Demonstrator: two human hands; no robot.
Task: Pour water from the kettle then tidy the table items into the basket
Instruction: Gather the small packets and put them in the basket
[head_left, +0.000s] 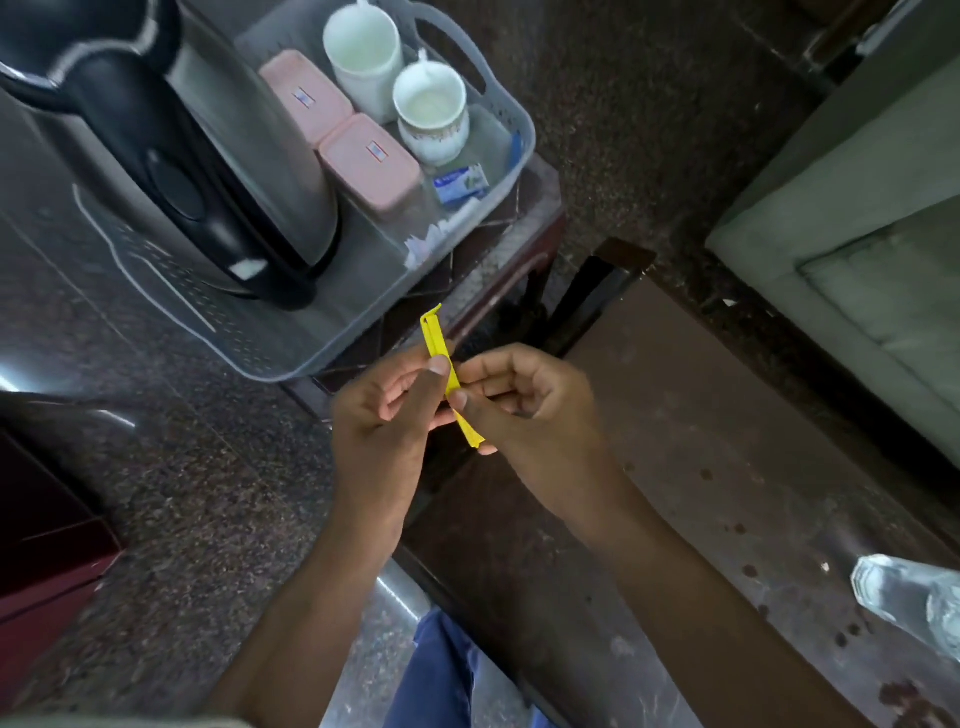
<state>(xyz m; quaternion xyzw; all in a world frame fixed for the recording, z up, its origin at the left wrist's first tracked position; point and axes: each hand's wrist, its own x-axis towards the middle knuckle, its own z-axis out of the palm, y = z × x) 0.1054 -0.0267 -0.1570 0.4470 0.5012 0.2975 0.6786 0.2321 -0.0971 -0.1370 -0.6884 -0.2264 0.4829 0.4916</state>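
A thin yellow sachet is held between both hands just in front of the basket. My left hand pinches its upper half with thumb and fingers. My right hand pinches its lower half. The clear grey plastic basket stands on a small dark table. Inside it are a steel and black kettle, two pink lidded boxes, a tall white mug, a white patterned cup and a blue and white sachet.
A brown stained table top runs to the lower right, with a clear glass at its right edge. A pale green sofa fills the right side. Speckled stone floor lies at the left, next to a dark red cabinet.
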